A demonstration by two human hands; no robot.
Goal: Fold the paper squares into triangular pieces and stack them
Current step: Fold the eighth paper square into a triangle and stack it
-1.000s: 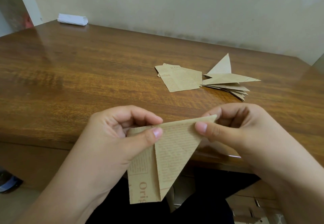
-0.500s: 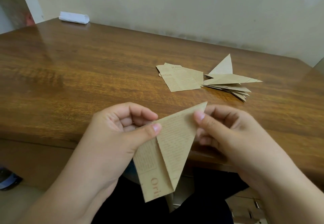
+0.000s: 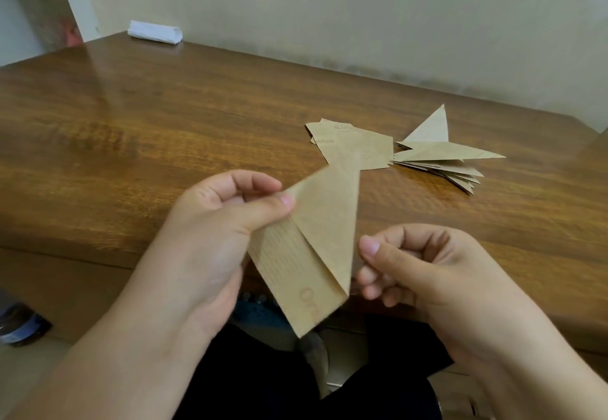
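Your left hand (image 3: 214, 232) pinched the half-folded brown paper piece (image 3: 312, 248) near its upper edge, thumb on the near face and curled fingers behind it, holding it up over the front edge of the wooden table (image 3: 131, 130). One corner flap lay folded down into a triangle, and printed lettering showed near the lower end. Your right hand (image 3: 424, 268) sat just beside the paper's right edge with its fingers curled and the thumb forward; I could not tell whether it touched the sheet. Farther back on the table lay the flat paper squares (image 3: 348, 145), and touching their right side, the stack of folded triangles (image 3: 441, 159). A white roll (image 3: 154, 32) rested at the far left corner.
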